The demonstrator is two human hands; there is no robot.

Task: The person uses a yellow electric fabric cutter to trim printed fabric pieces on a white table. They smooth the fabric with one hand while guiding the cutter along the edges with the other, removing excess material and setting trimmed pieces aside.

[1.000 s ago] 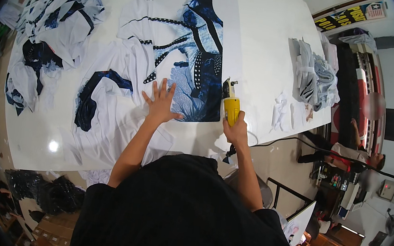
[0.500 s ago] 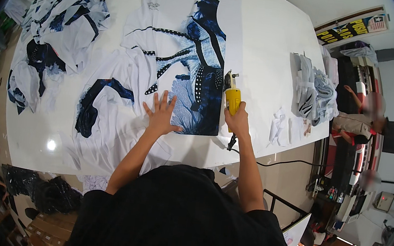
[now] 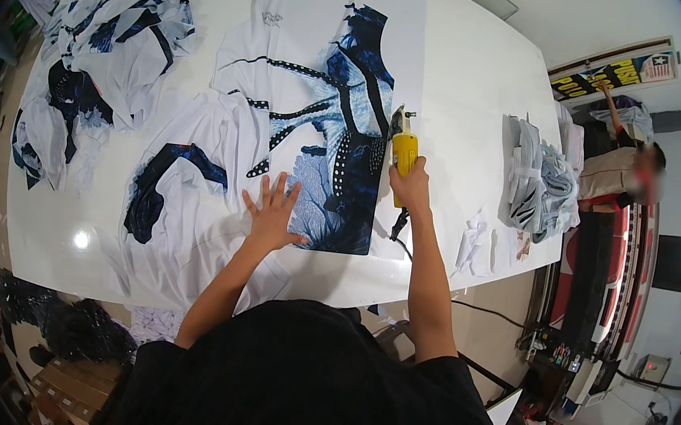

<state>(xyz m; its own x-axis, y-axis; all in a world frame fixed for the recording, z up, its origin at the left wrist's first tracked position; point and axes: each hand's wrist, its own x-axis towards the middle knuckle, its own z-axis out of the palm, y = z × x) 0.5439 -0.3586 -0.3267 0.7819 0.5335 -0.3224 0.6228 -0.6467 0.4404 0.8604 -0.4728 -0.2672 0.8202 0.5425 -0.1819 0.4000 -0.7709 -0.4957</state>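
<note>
My right hand (image 3: pixel 411 184) grips a yellow handheld electric fabric cutter (image 3: pixel 403 154) by its body. The cutter's metal head stands at the right edge of a printed fabric piece (image 3: pixel 358 185), dark blue with light-blue coral and dotted shapes. A black cord leaves its near end and runs beneath my right forearm. Spread out flat, my left hand (image 3: pixel 271 220) presses on the fabric at the print's lower left. White unprinted fabric (image 3: pixel 240 138) lies left of and beyond the print. The blade's contact with the cloth is too small to make out.
Crumpled blue-and-white fabric pieces (image 3: pixel 128 46) cover the left of the white table (image 3: pixel 466 67). A curved dark-blue cutout (image 3: pixel 149 199) lies nearer me. Folded grey-blue fabric (image 3: pixel 539 180) and white scraps (image 3: pixel 475 245) sit at the right. Beyond that edge a person (image 3: pixel 618 173) reaches toward a wall banner (image 3: pixel 617 74).
The cutter in my right hand has moved away from me along the print's right edge. My left hand stays flat beside the print. The person at the right has raised an arm.
</note>
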